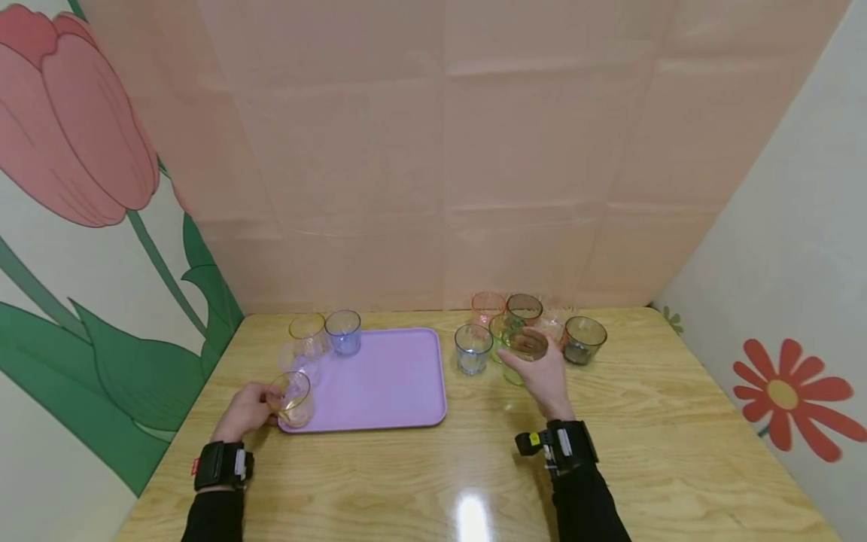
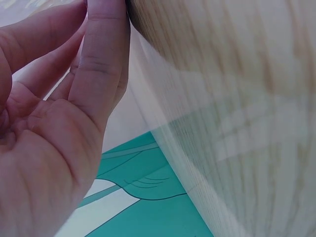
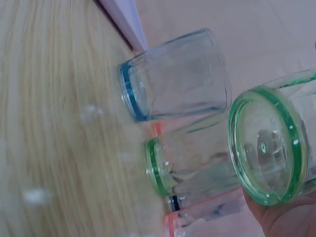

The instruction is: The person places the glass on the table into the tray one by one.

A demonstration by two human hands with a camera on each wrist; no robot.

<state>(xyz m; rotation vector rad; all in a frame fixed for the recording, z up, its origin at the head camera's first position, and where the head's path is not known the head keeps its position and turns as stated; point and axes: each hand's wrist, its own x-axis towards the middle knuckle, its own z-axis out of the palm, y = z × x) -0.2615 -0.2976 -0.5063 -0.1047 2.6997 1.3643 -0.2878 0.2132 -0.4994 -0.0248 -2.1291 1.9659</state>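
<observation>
A clear glass with a yellowish rim [image 1: 301, 410] stands at the front left corner of the purple tray [image 1: 386, 384]. Beside that glass, my left hand [image 1: 241, 414] pinches at the tray's left edge; the glass partly covers the fingertips. In the left wrist view, thumb and fingers [image 2: 98, 64] come together at the top, where the contact is cut off. My right hand [image 1: 547, 376] grips a green-based glass [image 3: 266, 143] by its sides, tilted and off the table. Just beyond it, another green-based glass [image 3: 197, 158] and a blue-based glass [image 3: 177, 74] stand upright.
Along the tray's left side are a blue glass [image 1: 345, 340], a yellow-tinted glass [image 1: 308, 335] and a pale purple glass [image 1: 298, 361]. Behind my right hand stand a pink glass [image 1: 488, 305], dark glasses [image 1: 584, 342] and others. A papered wall [image 1: 440, 188] borders the table's back.
</observation>
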